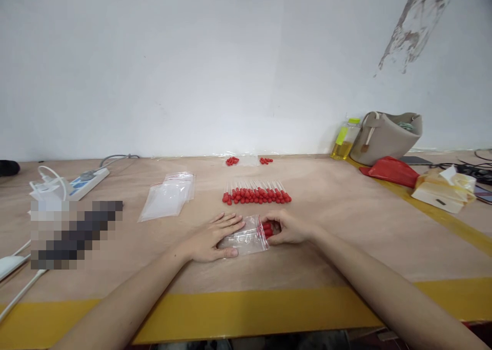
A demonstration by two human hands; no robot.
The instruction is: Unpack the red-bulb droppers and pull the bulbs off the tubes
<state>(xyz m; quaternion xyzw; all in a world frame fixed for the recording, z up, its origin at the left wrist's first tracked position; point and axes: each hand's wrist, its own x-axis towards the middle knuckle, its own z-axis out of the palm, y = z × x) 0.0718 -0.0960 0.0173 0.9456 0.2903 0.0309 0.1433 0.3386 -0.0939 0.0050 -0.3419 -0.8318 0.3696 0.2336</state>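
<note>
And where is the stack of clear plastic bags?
In the head view, the stack lies left of the red-tipped pale sticks, farther back than the left hand.

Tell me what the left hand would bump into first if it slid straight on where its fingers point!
Past the clear bag under it, the left hand would probably meet the row of red-tipped sticks, red ends first. Depth is hard to judge.
</note>
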